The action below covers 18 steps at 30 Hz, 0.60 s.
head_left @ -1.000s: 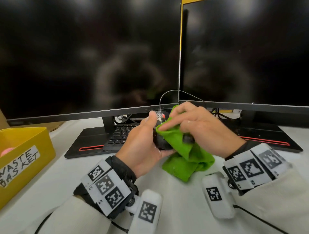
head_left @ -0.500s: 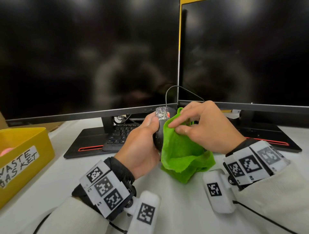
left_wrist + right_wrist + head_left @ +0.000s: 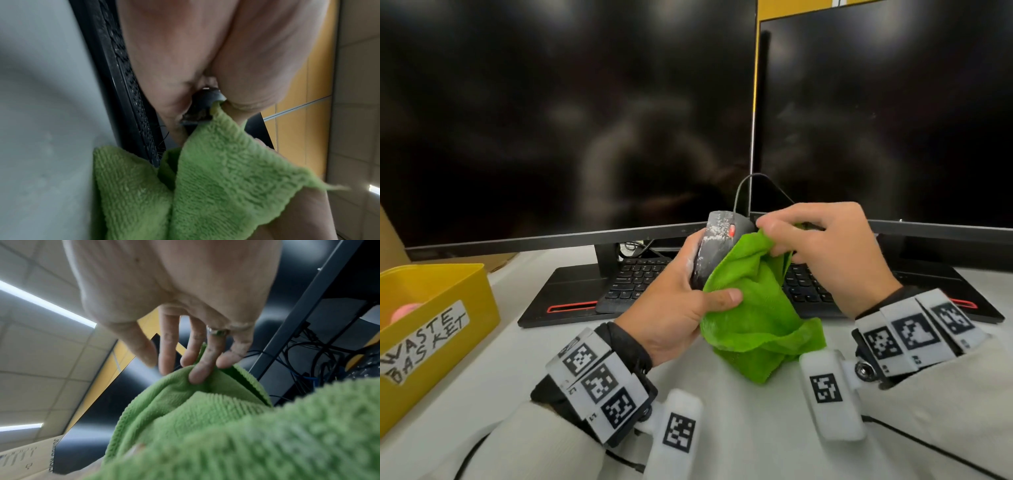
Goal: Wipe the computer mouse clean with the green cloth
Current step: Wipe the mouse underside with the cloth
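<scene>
White label [image 3: 424, 346] on yellow bin [image 3: 479, 301], handwritten "WASTE BASKET", other print unreadable

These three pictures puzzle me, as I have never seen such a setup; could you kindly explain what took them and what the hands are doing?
No machine here: a person wears three cameras. The wide picture comes from the head; the two close ones look along each wrist toward the fingers. The checkered tags are on wristbands.

The left hand grips a black wired computer mouse, lifted off the desk and speckled with white grime. The right hand pinches the green cloth, which drapes over the mouse's lower part; the left thumb presses on it too.

On the white desk lie a black keyboard, two dark monitors and a yellow bin labelled "waste basket".
</scene>
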### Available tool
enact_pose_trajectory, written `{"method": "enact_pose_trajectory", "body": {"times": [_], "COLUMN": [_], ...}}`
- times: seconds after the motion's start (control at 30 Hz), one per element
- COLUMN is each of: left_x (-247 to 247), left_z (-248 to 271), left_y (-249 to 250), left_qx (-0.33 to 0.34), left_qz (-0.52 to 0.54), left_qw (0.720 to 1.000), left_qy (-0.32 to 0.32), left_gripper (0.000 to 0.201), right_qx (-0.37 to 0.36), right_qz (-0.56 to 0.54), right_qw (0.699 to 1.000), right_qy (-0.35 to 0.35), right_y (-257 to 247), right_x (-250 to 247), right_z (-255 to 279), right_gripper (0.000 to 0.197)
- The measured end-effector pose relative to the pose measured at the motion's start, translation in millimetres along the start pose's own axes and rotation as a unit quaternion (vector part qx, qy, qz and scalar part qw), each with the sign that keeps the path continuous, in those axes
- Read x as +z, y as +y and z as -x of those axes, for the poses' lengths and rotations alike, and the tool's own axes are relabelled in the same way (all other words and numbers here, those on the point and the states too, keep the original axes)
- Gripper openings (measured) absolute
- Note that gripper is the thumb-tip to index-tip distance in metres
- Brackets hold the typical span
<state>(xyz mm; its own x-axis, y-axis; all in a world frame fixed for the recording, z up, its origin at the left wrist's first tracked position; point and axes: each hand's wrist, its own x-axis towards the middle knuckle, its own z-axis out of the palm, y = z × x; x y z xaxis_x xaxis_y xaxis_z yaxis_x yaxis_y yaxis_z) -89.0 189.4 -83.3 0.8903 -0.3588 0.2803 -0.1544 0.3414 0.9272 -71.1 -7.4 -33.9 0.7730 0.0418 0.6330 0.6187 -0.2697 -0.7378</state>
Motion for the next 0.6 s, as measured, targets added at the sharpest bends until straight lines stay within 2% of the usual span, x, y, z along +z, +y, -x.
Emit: {"method": "enact_pose_trajectory", "body": {"times": [0.07, 0.17, 0.23, 0.3, 0.4, 0.47, 0.53, 0.6], "left_x": [1.3, -0.6, -2.7, -7.0, -9.4, -9.5, -13.3, -18.1], "left_z": [0.9, 2.3, 2.6, 1.8, 0.9, 2.0, 2.0, 2.8], "left_y": [-0.8, -0.6, -0.3, -1.3, 0.0, 3.9, 7.4, 11.1], "left_qx": [0.004, -0.004, -0.012, -0.02, -0.037, -0.058, -0.072, -0.086], "left_qz": [-0.014, -0.027, -0.048, -0.079, -0.121, -0.151, -0.193, -0.231], "left_qw": [1.0, 0.999, 0.998, 0.997, 0.99, 0.983, 0.972, 0.958], "left_qy": [-0.015, -0.031, -0.025, 0.007, 0.061, 0.085, 0.114, 0.143], "left_gripper": [0.084, 0.083, 0.083, 0.082, 0.075, 0.058, 0.03, 0.015], "right_qx": [0.028, 0.069, 0.103, 0.129, 0.134, 0.129, 0.125, 0.133], "right_qz": [0.011, -0.011, -0.042, -0.074, -0.097, -0.099, -0.102, -0.131], "right_qw": [1.0, 0.995, 0.988, 0.983, 0.982, 0.984, 0.986, 0.982], "right_qy": [0.003, -0.075, -0.107, -0.107, -0.091, -0.075, -0.044, -0.013], "right_y": [2.9, 5.3, 3.7, 1.0, 0.2, -2.3, -4.6, -4.8], "right_x": [4.1, 10.6, 12.3, 11.2, 9.6, 10.5, 11.0, 10.0], "right_z": [-1.2, 1.9, 4.2, 4.6, 3.3, 4.5, 5.1, 3.2], "right_gripper": [0.009, 0.024, 0.023, 0.01, 0.008, 0.005, 0.002, 0.006]}}
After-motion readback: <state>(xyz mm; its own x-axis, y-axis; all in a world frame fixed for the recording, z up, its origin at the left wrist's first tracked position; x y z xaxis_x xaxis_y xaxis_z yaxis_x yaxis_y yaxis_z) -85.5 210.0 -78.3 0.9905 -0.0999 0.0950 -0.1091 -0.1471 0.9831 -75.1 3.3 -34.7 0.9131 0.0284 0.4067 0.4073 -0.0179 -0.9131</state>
